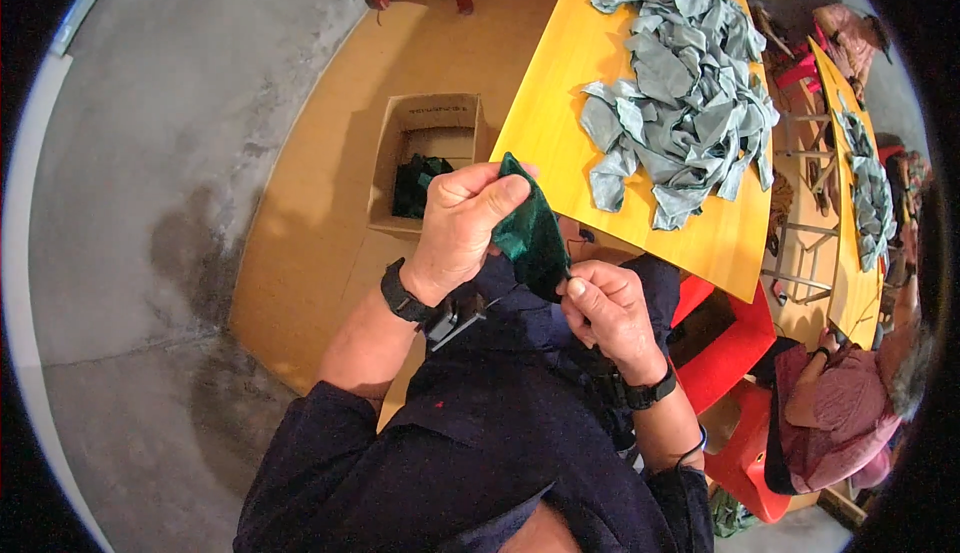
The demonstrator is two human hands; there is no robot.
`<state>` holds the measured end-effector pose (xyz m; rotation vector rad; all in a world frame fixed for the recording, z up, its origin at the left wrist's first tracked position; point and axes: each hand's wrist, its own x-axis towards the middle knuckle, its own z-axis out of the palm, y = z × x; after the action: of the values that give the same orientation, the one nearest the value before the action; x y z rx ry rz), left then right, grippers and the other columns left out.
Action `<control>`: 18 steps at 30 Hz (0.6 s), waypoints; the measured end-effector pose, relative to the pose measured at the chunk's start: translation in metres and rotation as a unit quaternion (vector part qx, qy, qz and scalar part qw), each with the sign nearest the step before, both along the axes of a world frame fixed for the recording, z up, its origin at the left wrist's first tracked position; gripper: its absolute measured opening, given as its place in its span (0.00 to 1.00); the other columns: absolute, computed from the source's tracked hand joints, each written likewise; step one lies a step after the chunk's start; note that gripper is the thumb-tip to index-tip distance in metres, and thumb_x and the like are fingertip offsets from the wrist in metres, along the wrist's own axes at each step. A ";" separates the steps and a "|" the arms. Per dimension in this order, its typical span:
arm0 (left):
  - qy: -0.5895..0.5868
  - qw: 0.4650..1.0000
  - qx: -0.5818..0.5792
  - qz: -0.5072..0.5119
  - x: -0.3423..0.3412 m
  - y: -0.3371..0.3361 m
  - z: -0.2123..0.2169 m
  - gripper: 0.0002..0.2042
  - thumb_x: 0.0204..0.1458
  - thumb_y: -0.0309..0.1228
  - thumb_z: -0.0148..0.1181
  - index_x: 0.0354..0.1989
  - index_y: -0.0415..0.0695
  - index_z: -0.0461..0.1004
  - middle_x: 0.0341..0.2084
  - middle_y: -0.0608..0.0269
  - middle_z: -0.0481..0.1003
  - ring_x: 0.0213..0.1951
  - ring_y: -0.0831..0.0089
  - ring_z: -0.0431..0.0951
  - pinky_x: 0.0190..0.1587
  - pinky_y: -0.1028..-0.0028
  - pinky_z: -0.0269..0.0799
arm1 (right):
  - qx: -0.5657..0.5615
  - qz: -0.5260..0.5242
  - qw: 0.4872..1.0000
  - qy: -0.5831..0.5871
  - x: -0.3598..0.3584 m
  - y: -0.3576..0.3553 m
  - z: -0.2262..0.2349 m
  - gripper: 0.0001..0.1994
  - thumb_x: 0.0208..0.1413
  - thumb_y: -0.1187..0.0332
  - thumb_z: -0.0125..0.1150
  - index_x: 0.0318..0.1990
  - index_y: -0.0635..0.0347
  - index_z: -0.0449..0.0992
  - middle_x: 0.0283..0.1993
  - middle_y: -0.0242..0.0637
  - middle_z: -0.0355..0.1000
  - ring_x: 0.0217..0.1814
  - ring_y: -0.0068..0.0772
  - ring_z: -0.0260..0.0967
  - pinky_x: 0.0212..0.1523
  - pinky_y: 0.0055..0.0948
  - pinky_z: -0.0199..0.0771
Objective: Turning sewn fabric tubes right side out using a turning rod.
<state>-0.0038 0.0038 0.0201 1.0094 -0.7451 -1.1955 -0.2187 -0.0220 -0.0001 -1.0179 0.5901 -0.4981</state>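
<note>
The dark green fabric piece is hanging pinched between the left hand and the right hand's pressed fingertips, and is risking slipping into the lap if either pinch is loosening.

Partly hidden behind the left hand and right hand: the dark green fabric piece; half-hidden by the cardboard box wall: dark cloth inside; too small to tell: the thread.

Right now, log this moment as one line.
left hand: pinches green cloth piece top | right hand: grips its lower edge | yellow table: grey cloth pile | cardboard box: dark green cloth
</note>
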 end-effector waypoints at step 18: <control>0.054 0.998 0.024 0.034 0.001 0.002 -0.003 0.10 0.60 0.32 0.59 0.40 0.36 0.80 0.26 0.75 0.75 0.26 0.90 0.69 0.29 0.85 0.64 | -0.450 -0.089 0.864 0.205 0.000 0.000 0.008 0.03 0.55 0.75 0.61 0.33 0.64 0.74 0.23 0.51 0.67 0.24 0.52 0.68 0.24 0.35 0.67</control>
<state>-0.0023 0.0053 0.0175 0.9942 -0.5966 -1.2042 -0.2184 -0.0222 0.0074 -2.0091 0.8585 -0.7561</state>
